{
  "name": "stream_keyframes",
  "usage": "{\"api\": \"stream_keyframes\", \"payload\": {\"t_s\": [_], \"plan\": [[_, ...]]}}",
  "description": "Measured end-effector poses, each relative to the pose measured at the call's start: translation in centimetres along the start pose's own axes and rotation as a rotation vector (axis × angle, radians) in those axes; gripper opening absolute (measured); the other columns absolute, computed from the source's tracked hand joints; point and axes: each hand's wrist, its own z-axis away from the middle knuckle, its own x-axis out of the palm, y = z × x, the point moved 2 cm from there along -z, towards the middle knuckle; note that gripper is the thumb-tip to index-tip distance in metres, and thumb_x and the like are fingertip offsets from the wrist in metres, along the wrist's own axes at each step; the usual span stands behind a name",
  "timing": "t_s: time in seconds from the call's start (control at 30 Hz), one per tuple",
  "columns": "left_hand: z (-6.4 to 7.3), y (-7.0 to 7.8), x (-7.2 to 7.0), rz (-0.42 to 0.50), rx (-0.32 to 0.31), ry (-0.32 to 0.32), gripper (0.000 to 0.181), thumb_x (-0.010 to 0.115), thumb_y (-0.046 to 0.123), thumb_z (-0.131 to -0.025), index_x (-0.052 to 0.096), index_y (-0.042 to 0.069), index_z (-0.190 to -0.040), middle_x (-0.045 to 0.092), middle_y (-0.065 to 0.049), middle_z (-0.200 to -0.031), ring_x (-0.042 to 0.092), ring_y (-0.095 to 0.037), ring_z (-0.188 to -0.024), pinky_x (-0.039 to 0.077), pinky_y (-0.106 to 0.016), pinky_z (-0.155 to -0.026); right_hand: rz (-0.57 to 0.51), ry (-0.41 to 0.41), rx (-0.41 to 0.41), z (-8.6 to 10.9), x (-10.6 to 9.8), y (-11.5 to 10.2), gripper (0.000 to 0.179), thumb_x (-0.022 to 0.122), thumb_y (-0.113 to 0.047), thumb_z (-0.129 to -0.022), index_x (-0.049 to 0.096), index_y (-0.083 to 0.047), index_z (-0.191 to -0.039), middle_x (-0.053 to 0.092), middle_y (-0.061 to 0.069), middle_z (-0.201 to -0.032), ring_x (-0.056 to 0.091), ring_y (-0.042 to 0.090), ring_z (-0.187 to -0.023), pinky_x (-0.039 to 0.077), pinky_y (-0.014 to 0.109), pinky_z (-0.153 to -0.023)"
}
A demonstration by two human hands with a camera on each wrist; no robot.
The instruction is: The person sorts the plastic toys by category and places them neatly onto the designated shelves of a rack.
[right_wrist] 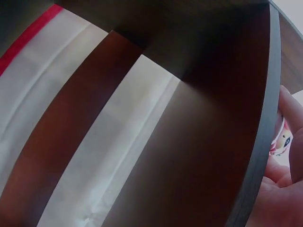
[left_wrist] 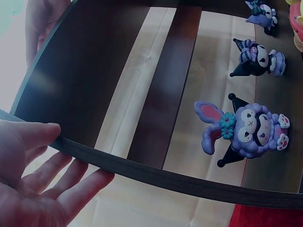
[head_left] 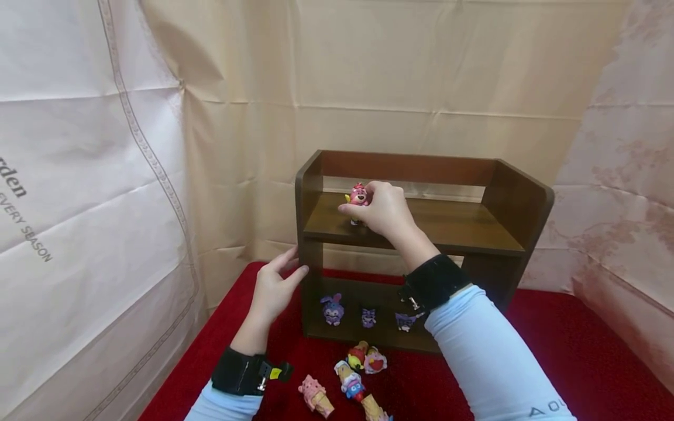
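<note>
Your right hand [head_left: 387, 207] pinches a pink bear figurine [head_left: 358, 197] between thumb and fingers, holding it upright at the left part of the brown shelf unit's [head_left: 453, 225] upper level; whether its feet touch the board, you cannot tell from here. Your left hand [head_left: 275, 286] is not clenched: its fingers lie fairly straight along the outer face of the unit's left side panel, with the thumb at the front edge. Below, on the lower level, three figurines stand in a row with gaps between them: a purple rabbit-eared one [head_left: 333, 310] nearest your left hand, a smaller purple-and-black one [head_left: 368, 317] in the middle, and another dark-eared one [head_left: 405, 321] near your right forearm. In front of the unit, on the red-covered tabletop [head_left: 221, 345], a pink cone figurine [head_left: 316, 396] lies just beside a loose cluster of colourful figurines [head_left: 351, 383].
</note>
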Motion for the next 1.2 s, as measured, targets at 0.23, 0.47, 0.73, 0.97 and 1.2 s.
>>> {"api": "stream_keyframes", "payload": {"t_s": [0.23,0.47,0.73,0.97,1.2], "plan": [[-0.1,-0.2,-0.2,-0.003,0.001,0.000,0.052,0.073,0.015,-0.096,0.058,0.009,-0.145,0.059,-0.013,-0.142,0.063,-0.033,-0.122,0.056,-0.045,-0.091,0.009,-0.003,0.008,-0.2,0.2,0.2,0.054,0.081,-0.055,-0.082,0.065,-0.006,-0.098,0.065,0.009,-0.089,0.059,0.026,-0.078,0.051,0.035,-0.063],[-0.1,0.0,-0.2,-0.013,0.001,-0.003,0.052,0.073,0.015,-0.096,0.058,0.009,-0.145,0.060,-0.014,-0.142,0.064,-0.032,-0.121,0.057,-0.046,-0.090,0.008,-0.017,-0.009,-0.2,0.2,0.6,0.055,0.080,-0.057,-0.081,0.064,-0.008,-0.099,0.066,0.008,-0.087,0.060,0.025,-0.078,0.052,0.036,-0.065],[-0.2,0.1,0.0,-0.017,0.006,-0.001,0.051,0.073,0.015,-0.096,0.059,0.009,-0.144,0.061,-0.013,-0.141,0.064,-0.031,-0.120,0.057,-0.046,-0.089,0.000,-0.060,-0.074,0.0,-1.0,1.1,0.067,0.082,-0.055,-0.080,0.062,-0.006,-0.121,0.068,0.009,-0.105,0.062,0.026,-0.096,0.054,0.040,-0.083],[-0.2,0.0,-0.2,-0.023,0.008,-0.004,0.051,0.073,0.016,-0.096,0.058,0.009,-0.145,0.060,-0.014,-0.142,0.064,-0.032,-0.121,0.057,-0.046,-0.090,-0.056,-0.151,-0.122,-0.1,-2.0,1.6,0.072,0.084,-0.045,-0.083,0.057,-0.004,-0.135,0.069,0.009,-0.117,0.064,0.025,-0.110,0.052,0.043,-0.095],[-0.2,-0.1,-0.5,-0.024,-0.001,0.003,0.052,0.073,0.015,-0.096,0.058,0.009,-0.145,0.059,-0.013,-0.143,0.063,-0.033,-0.122,0.057,-0.045,-0.090,-0.081,-0.183,-0.134,-0.4,-1.8,1.5,0.047,0.082,-0.029,-0.087,0.067,-0.001,-0.123,0.073,0.011,-0.112,0.067,0.024,-0.105,0.050,0.043,-0.097]]}}
